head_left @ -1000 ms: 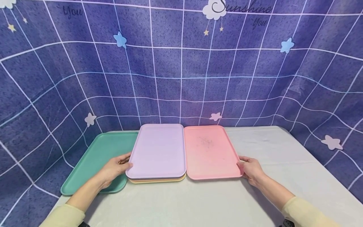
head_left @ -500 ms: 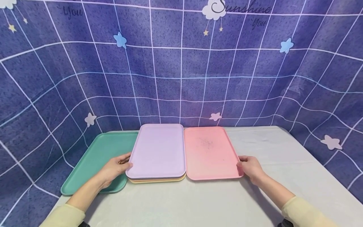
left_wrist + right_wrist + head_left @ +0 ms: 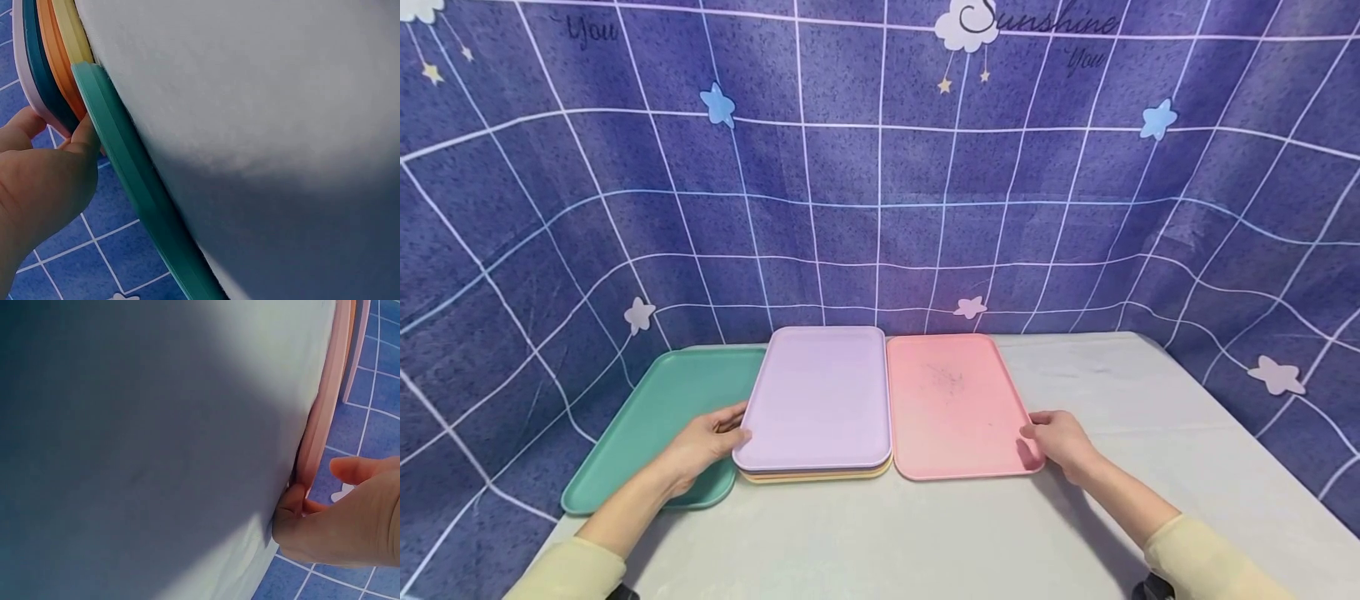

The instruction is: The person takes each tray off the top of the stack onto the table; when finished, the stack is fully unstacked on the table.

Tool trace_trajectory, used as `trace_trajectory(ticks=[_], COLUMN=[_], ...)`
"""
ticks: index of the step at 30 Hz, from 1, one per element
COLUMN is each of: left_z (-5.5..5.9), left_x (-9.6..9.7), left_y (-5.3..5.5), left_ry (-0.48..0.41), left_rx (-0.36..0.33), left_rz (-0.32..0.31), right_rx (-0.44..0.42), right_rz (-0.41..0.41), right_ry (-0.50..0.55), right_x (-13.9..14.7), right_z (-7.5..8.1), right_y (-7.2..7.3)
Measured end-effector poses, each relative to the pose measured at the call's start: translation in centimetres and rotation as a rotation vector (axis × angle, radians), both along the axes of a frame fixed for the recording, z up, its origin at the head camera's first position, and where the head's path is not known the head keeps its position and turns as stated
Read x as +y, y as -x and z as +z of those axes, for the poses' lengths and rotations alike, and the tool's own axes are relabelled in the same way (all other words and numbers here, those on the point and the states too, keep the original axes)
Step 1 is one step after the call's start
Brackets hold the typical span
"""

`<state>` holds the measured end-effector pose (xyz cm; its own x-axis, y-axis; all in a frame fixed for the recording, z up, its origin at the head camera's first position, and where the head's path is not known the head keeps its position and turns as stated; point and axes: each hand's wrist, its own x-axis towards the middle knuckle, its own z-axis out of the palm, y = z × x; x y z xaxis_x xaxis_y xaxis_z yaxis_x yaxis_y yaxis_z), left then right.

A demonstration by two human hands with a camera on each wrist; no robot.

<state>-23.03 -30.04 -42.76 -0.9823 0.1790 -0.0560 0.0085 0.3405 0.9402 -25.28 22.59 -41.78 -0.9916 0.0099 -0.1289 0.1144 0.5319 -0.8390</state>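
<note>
A lavender tray (image 3: 816, 396) tops a stack in the middle of the table. Under it the left wrist view shows a dark blue tray (image 3: 42, 72), an orange tray (image 3: 55, 50) and a yellow tray (image 3: 72, 28). My left hand (image 3: 700, 446) grips the stack's near left side, thumb at the lavender rim and fingers against the edges below. Right of the stack lies a pink tray (image 3: 962, 408) with grey scuffs. My right hand (image 3: 1063, 442) is at its near right edge; the right wrist view shows fingers at the rim and the thumb (image 3: 353, 469) raised apart from it.
A larger green tray (image 3: 658, 425) lies left of the stack, partly behind my left forearm. All trays rest on a table with a pale cloth (image 3: 865, 542). A blue gridded curtain (image 3: 850, 167) hangs behind and along both sides.
The pink tray has settled slightly toward me and down beside the stack. My right thumb has come up off its rim. My left hand and the stack have not moved.
</note>
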Motion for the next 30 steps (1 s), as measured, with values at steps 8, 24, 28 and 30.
trace_trajectory(ticks=[8, 24, 28, 30], left_z=[0.0, 0.1, 0.0, 0.0], left_x=[0.1, 0.2, 0.0, 0.0], left_y=[0.1, 0.0, 0.0, 0.0], left_ry=[-0.012, -0.017, 0.000, 0.002], left_rx=[0.000, -0.010, -0.004, -0.001], left_rz=[0.012, 0.012, 0.012, 0.011], right_rx=[0.020, 0.113, 0.134, 0.101], right_rz=[0.002, -0.081, -0.100, -0.104], right_ry=[-0.017, 0.129, 0.230, 0.305], right_x=[-0.1, -0.3, -1.1, -1.6], right_z=[0.7, 1.4, 1.7, 1.8], right_y=[0.1, 0.5, 0.8, 0.9])
